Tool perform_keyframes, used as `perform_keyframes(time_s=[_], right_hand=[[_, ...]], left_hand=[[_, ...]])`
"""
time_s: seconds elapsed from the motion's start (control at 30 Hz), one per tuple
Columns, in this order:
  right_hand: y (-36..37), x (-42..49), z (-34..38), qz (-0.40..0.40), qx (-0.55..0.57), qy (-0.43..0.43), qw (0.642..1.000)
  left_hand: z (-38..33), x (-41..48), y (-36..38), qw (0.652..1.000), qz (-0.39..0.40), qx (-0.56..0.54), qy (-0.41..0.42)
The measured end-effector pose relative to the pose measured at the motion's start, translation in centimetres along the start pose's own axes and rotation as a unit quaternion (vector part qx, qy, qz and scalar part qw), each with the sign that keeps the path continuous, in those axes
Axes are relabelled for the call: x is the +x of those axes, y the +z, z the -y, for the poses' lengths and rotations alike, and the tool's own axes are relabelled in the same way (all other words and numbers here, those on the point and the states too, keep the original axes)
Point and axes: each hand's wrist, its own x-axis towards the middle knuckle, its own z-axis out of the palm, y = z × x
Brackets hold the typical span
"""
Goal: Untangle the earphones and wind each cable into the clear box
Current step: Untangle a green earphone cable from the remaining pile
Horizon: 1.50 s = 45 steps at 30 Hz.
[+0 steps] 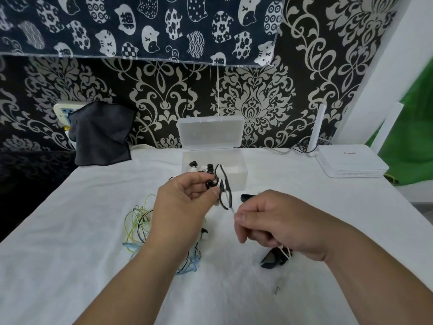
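My left hand [180, 207] pinches the earbud end of a black-and-white earphone cable [226, 195] and holds its loops up in front of the clear box [240, 173]. My right hand [276, 224] pinches the thin white run of the same cable just below the loops. The clear box stands open at the back of the table with its lid [209, 132] upright, and black and white earbuds lie inside. A tangle of green, blue and black cables [138, 228] lies on the white cloth under my left wrist.
A white router [349, 164] with an antenna stands at the back right. A dark cloth [100, 134] hangs at the back left. A black clip-like piece [271, 260] lies under my right hand, and a small metal plug [276, 290] rests near the front.
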Motion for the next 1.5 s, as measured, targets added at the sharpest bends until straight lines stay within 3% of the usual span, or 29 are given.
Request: perform_keyframes(time_s=[0.1, 0.33, 0.5, 0.6, 0.67, 0.87, 1.03, 1.17, 1.33, 1.5], right_hand=[[0.6, 0.0, -0.1, 0.052, -0.033, 0.021, 0.998], [0.8, 0.3, 0.0, 0.059, -0.035, 0.032, 0.997], [-1.0, -0.1, 0.2, -0.092, 0.091, -0.028, 0.991], [-1.9, 0.2, -0.1, -0.2, 0.186, -0.056, 0.96], [-2.0, 0.4, -0.2, -0.231, 0.235, -0.067, 0.942], [-1.8, 0.8, -0.7, -0.292, 0.121, -0.084, 0.945], [-1.6, 1.1, -1.3, -0.345, 0.026, -0.075, 0.935], [-2.0, 1.5, -1.8, -0.392, 0.076, -0.055, 0.915], [-1.7, 2.0, -2.2, -0.347, 0.084, 0.023, 0.934], [-0.7, 1.6, -2.0, -0.172, 0.028, 0.101, 0.979]], left_hand=[[0.2, -0.2, 0.2, 0.999, -0.009, -0.038, -0.028], [0.9, -0.8, 0.8, 0.998, -0.001, -0.028, -0.05], [0.5, -0.2, 0.1, 0.993, 0.03, 0.113, 0.036], [0.1, -0.2, -0.1, 0.988, 0.059, 0.136, 0.042], [-0.1, -0.4, 0.0, 0.977, 0.074, 0.191, 0.058], [-0.2, -1.2, 0.4, 0.947, 0.144, 0.274, 0.085], [-0.2, -1.4, 0.5, 0.955, 0.171, 0.235, 0.065], [-0.6, -1.3, 0.6, 0.981, 0.182, 0.062, 0.001], [-0.7, -1.4, 0.8, 0.981, 0.18, -0.062, -0.027], [-0.5, -0.9, 0.7, 0.99, 0.103, -0.093, -0.007]])
